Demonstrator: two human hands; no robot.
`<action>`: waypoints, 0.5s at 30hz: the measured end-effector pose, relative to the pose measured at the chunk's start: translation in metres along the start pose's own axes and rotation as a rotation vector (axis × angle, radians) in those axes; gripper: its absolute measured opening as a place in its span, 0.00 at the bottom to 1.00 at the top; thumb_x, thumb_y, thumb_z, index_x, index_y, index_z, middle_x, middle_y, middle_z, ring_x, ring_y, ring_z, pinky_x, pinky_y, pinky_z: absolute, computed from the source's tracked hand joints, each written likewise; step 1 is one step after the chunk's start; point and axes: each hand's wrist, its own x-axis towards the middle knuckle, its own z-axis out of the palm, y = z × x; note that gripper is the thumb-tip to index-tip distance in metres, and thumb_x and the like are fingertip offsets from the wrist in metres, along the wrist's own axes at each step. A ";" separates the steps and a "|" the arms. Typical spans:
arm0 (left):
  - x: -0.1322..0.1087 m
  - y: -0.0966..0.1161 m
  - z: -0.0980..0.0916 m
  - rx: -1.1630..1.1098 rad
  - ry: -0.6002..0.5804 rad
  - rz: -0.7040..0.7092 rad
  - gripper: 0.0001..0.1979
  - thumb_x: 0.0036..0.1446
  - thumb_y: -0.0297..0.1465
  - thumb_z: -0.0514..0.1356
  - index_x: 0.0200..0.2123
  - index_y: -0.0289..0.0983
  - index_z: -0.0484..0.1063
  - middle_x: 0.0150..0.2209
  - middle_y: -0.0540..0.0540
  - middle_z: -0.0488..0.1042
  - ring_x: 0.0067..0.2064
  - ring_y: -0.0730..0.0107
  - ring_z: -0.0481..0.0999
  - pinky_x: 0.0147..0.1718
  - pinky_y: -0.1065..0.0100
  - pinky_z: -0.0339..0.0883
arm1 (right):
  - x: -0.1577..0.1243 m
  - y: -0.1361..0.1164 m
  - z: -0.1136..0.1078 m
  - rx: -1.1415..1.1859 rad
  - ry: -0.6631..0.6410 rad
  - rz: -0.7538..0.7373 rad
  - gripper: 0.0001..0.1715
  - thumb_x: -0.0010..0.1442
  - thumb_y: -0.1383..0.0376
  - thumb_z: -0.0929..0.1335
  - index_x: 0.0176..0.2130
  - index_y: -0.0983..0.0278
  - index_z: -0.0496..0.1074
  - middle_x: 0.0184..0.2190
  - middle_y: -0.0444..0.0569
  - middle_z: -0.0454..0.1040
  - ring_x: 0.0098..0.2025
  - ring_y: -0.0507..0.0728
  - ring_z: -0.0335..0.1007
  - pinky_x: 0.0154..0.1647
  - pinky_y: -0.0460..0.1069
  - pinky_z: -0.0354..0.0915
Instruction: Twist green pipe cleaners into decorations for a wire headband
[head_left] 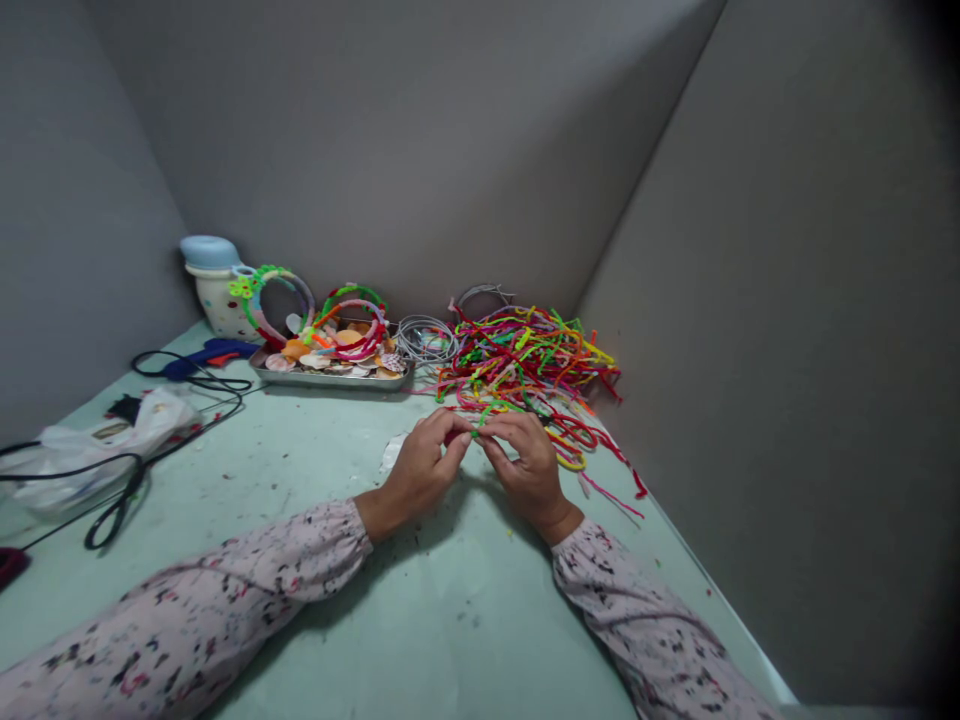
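My left hand [422,467] and my right hand [527,463] meet over the pale green table [420,620], fingertips pinched together. Between them is a small piece of fuzzy craft wire [469,434], red with a bit of green showing. Both hands are closed on it. Just beyond my fingers lies a big tangled heap of coloured fuzzy wires [529,367], red, green, yellow and orange. Some strands run from the heap under my right hand.
A metal tray [330,378] with shells and wrapped hoops sits at the back. Bare wire rings [427,340] lie beside it. A lidded white pot [214,285], a blue glue gun [206,355], black cables, scissors [116,510] and a plastic bag [97,445] are on the left. Grey walls close in.
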 end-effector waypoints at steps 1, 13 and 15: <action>0.000 0.000 0.000 0.004 0.000 0.001 0.08 0.61 0.30 0.53 0.38 0.37 0.71 0.38 0.46 0.73 0.42 0.65 0.71 0.43 0.63 0.64 | 0.000 0.000 0.000 0.001 0.001 0.002 0.07 0.61 0.67 0.69 0.40 0.58 0.75 0.36 0.48 0.76 0.42 0.58 0.72 0.42 0.56 0.68; -0.001 -0.001 0.002 -0.022 0.013 -0.064 0.05 0.61 0.31 0.54 0.38 0.37 0.68 0.37 0.46 0.72 0.39 0.66 0.70 0.40 0.64 0.65 | 0.000 0.000 0.001 0.003 0.018 -0.017 0.07 0.60 0.69 0.70 0.40 0.60 0.73 0.36 0.49 0.77 0.41 0.58 0.72 0.45 0.57 0.68; 0.000 -0.002 0.002 -0.023 0.014 -0.062 0.05 0.61 0.31 0.54 0.38 0.37 0.68 0.36 0.47 0.72 0.38 0.67 0.70 0.40 0.65 0.64 | 0.000 0.001 0.001 0.003 0.014 -0.016 0.07 0.60 0.68 0.70 0.41 0.59 0.73 0.36 0.49 0.77 0.41 0.58 0.72 0.45 0.57 0.68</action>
